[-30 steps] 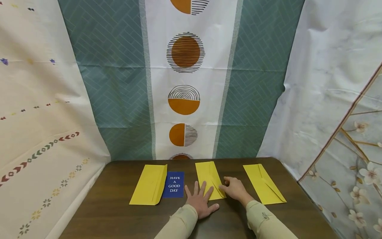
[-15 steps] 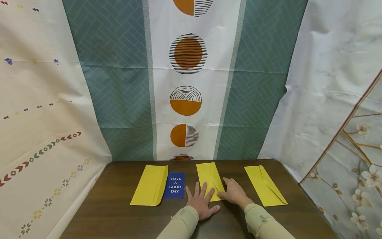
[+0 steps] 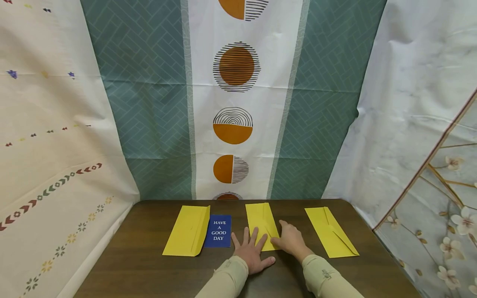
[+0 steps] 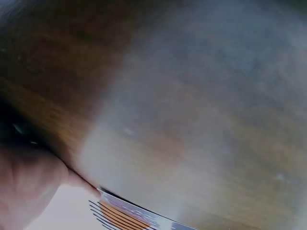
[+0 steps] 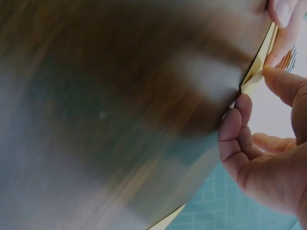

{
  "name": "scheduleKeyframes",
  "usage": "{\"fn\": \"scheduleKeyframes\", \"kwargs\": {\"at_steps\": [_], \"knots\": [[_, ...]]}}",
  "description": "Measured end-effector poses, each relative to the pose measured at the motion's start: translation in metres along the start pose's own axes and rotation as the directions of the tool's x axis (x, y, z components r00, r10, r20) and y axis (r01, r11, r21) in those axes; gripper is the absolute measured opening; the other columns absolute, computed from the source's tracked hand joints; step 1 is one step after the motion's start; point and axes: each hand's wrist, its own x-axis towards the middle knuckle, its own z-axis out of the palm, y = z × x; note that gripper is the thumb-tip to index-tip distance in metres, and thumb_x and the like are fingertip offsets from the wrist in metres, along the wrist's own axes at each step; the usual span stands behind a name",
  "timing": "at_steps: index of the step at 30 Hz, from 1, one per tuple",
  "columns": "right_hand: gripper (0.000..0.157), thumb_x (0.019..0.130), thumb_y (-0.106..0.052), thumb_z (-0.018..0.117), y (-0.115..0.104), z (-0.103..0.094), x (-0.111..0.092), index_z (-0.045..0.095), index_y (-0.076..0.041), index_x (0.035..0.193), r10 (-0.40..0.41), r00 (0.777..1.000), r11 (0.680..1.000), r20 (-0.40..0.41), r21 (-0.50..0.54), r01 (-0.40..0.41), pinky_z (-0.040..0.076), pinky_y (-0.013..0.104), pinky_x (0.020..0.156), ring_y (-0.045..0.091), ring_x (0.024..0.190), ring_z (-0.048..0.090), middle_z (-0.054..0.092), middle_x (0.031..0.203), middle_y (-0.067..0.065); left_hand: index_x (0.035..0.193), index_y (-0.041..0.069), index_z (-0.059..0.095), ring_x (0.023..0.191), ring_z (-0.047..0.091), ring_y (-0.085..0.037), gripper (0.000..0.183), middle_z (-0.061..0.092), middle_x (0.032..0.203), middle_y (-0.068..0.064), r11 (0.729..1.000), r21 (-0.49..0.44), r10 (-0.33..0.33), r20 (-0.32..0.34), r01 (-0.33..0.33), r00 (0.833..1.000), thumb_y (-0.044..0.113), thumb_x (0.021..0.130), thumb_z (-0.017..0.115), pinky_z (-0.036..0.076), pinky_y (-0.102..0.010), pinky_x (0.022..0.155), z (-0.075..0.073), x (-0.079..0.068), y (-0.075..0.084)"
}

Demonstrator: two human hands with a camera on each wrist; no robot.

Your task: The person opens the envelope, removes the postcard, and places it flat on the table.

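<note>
A yellow envelope (image 3: 258,213) lies in the middle of the table, flap side up. Across its lower left part my left hand (image 3: 249,254) rests with spread fingers. My right hand (image 3: 292,240) is at its right edge, thumb on the flap and forefinger stretched past the edge. Seen low from the right wrist, the flap of the envelope (image 5: 254,72) stands slightly raised. There the thumb (image 5: 278,81) touches it, apart from the bent fingers on the tabletop. Only part of my left hand (image 4: 29,191) shows in the left wrist view, and no envelope.
A blue card (image 3: 218,231) printed "HAVE A GOOD DAY" lies left of my left hand, beside another yellow envelope (image 3: 185,229). A third yellow envelope (image 3: 329,231) lies to the right. Patterned cloths surround the brown table (image 3: 138,265) at the back and sides.
My right thumb has moved left onto the envelope's flap, and the right forefinger has straightened. My left hand has stayed on the envelope. The head view has shifted slightly.
</note>
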Motion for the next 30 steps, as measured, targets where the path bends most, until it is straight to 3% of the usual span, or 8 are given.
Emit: {"fn": "scheduleKeyframes", "kwargs": {"at_steps": [7,13,19,30], "knots": [[0.081,0.085,-0.031,0.089,-0.011,0.006,-0.004,0.055,0.011,0.146,0.014,1.0,1.0,0.023,-0.022,-0.013,0.053,0.063,0.107,0.05,0.126,0.065,0.064,0.14,0.033,0.168,0.038,0.032,0.167,0.015,-0.042,0.093,0.021,0.181,-0.003,1.0,-0.005,-0.002,-0.016,0.002,1.0,0.092,0.093,0.031,0.008,-0.086,0.121,0.004,0.001,-0.001],[0.08,0.086,-0.03,0.089,-0.017,0.006,-0.004,0.055,0.01,0.146,0.049,0.999,0.998,0.021,-0.041,-0.048,0.054,0.063,0.105,0.047,0.121,0.067,0.064,0.137,0.032,0.168,0.038,0.033,0.167,0.016,-0.04,0.089,0.021,0.181,-0.003,1.0,0.008,-0.011,0.004,0.011,1.0,0.089,0.095,0.032,0.007,-0.085,0.121,-0.008,-0.005,0.004],[0.08,0.086,-0.033,0.086,-0.018,0.001,-0.004,0.055,0.007,0.148,0.099,0.995,0.993,0.03,-0.073,-0.097,0.054,0.067,0.103,0.049,0.126,0.065,0.063,0.141,0.031,0.167,0.04,0.033,0.168,0.016,-0.039,0.086,0.019,0.181,0.0,1.0,0.015,-0.018,0.016,0.018,1.0,0.088,0.097,0.031,0.006,-0.085,0.121,-0.018,-0.01,0.007],[0.084,0.087,-0.039,0.084,-0.012,-0.005,-0.006,0.052,0.007,0.15,0.143,0.989,0.988,0.035,-0.063,-0.14,0.048,0.074,0.106,0.053,0.133,0.06,0.06,0.146,0.033,0.168,0.036,0.034,0.167,0.016,-0.041,0.09,0.021,0.181,-0.004,1.0,0.025,-0.009,-0.005,0.009,1.0,0.089,0.095,0.032,0.009,-0.085,0.121,-0.011,-0.008,0.005]]}}
